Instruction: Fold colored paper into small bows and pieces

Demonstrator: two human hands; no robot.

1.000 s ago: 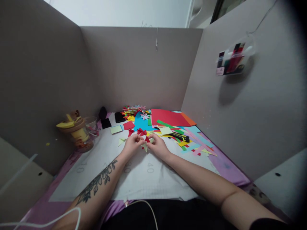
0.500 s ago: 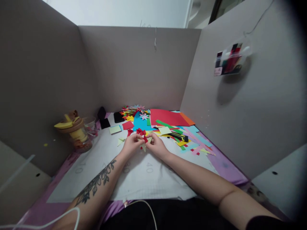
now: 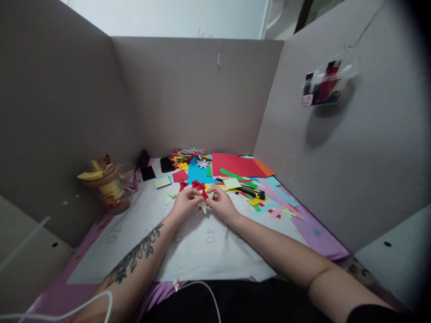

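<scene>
Between my two hands is a folded paper star (image 3: 203,206) with red and pale green points. My left hand (image 3: 187,200) pinches its left side, fingers closed. On the right side, my right hand (image 3: 220,201) grips it between thumb and fingers. The fingertips hide part of the star. Just beyond the hands lie small red folded pieces (image 3: 198,184), and a pale green folded piece (image 3: 170,198) rests left of my left hand.
Paper strips (image 3: 276,197) and a black and yellow cutter (image 3: 252,192) lie to the right. Red sheets (image 3: 235,165), a pile of finished stars (image 3: 185,156) and a phone (image 3: 167,164) are at the back. A flowerpot-like cup (image 3: 112,190) stands left. Grey panels (image 3: 195,94) enclose the table.
The star has turned slightly between my fingers, and its pale green lower point shows more clearly. Both hands keep their hold in nearly the same place.
</scene>
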